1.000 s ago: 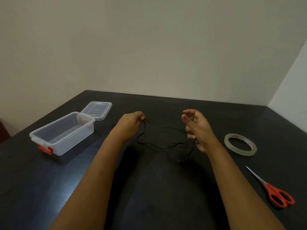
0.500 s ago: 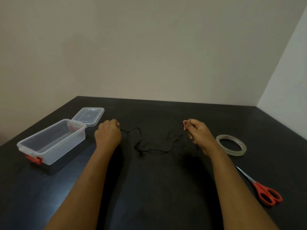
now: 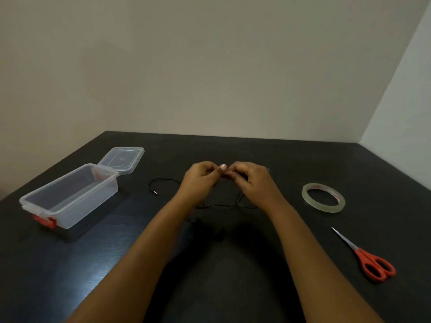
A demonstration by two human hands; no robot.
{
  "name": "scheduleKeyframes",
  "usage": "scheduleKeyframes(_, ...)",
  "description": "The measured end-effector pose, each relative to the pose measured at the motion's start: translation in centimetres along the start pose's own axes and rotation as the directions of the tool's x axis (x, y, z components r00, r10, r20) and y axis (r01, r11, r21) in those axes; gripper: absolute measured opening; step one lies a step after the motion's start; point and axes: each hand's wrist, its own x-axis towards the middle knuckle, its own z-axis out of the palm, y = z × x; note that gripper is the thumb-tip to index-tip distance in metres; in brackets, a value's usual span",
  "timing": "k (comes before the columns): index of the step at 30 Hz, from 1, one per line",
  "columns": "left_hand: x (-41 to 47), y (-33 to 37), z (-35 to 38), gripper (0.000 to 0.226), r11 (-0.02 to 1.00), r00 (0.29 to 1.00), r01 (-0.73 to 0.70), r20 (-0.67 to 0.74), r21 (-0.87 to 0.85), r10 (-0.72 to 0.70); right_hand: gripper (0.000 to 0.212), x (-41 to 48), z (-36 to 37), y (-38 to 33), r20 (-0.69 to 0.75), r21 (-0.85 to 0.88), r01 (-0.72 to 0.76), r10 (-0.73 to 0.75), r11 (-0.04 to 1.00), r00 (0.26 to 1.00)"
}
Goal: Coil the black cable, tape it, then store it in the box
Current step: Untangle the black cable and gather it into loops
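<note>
Both hands, left (image 3: pixel 200 180) and right (image 3: pixel 253 183), pinch the black cable (image 3: pixel 163 183) together; its loose plug end trails toward the box (image 3: pixel 70 197), nearer the left

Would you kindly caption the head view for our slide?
Both hands, left and right, pinch the black cable beside an open box.

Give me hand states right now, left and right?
Left hand: closed, pinching the black cable.
Right hand: closed, pinching the same cable where the hands meet.
</note>
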Motion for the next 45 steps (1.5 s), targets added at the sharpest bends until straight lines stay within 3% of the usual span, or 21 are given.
scheduleKeyframes(5,0.0,-0.4,-4.1,0.025,0.997,0.978,0.075,0.193,0.015,-0.077,0.014,-0.3,-2.0,1.7,-0.068,-0.062,-0.06,0.056,0.996,0.996)
scheduleKeyframes(8,-0.2,-0.9,-6.0,0.025,0.976,0.971,0.148,0.209,-0.161,-0.112,0.014,-0.7,-2.9,3.2,-0.202,-0.063,-0.145,0.129,0.987,0.971)
scheduleKeyframes(10,-0.4,-1.2,-7.1,0.024,0.929,0.975,0.187,0.173,-0.318,-0.137,0.016,-1.0,-3.5,4.1,-0.328,-0.073,-0.226,0.19,0.971,0.925)
scheduleKeyframes(13,-0.5,-1.5,-7.9,0.025,0.851,0.97,0.233,0.172,-0.471,-0.17,0.021,-1.4,-3.9,4.7,-0.408,-0.11,-0.322,0.253,0.94,0.877)
scheduleKeyframes(17,-0.2,-1.8,-7.9,0.025,0.642,0.974,0.225,0.151,-0.733,-0.169,0.021,-1.3,-3.2,4.5,-0.433,-0.145,-0.384,0.291,0.912,0.853)
scheduleKeyframes(20,0.3,-1.7,-6.4,0.024,0.482,0.985,0.152,0.091,-0.863,-0.146,0.021,-0.8,-2.2,3.7,-0.396,-0.158,-0.352,0.267,0.923,0.879)
scheduleKeyframes(22,0.5,-1.2,-4.5,0.026,0.425,0.992,0.096,0.05,-0.9,-0.118,0.019,-0.4,-1.0,2.4,-0.327,-0.192,-0.28,0.207,0.941,0.922)
scheduleKeyframes(24,0.4,-0.5,-2.6,0.025,0.442,0.996,0.069,0.036,-0.894,-0.083,0.018,-0.2,0.6,0.9,-0.243,-0.2,-0.168,0.117,0.965,0.963)
scheduleKeyframes(28,-0.3,-0.1,0.0,0.025,0.664,0.998,0.049,0.012,-0.746,-0.06,0.017,0.0,2.8,-1.4,-0.139,-0.2,-0.007,-0.021,0.98,0.99)
scheduleKeyframes(31,-0.3,-0.6,0.4,0.034,0.877,0.998,0.049,-0.012,-0.478,-0.062,0.016,0.0,3.0,-1.7,-0.124,-0.185,0.018,-0.041,0.983,0.991)
scheduleKeyframes(34,0.1,-0.9,-0.5,0.031,0.974,0.993,0.081,-0.063,-0.21,-0.096,0.017,0.0,2.5,-0.9,-0.128,-0.191,-0.01,-0.015,0.982,0.992)
scheduleKeyframes(38,0.6,-2.1,-2.7,0.021,0.979,0.97,0.194,-0.161,0.065,-0.182,0.019,0.0,2.1,-0.1,-0.125,-0.22,-0.061,0.034,0.973,0.992)
scheduleKeyframes(41,1.0,-4.0,-4.7,0.029,0.849,0.941,0.325,-0.232,0.417,-0.247,0.02,-0.1,1.9,0.4,-0.136,-0.242,-0.11,0.079,0.964,0.988)
scheduleKeyframes(45,1.0,-4.8,-5.9,0.031,0.707,0.878,0.459,-0.153,0.538,-0.453,0.02,-0.1,1.6,1.1,-0.176,-0.245,-0.172,0.131,0.954,0.976)
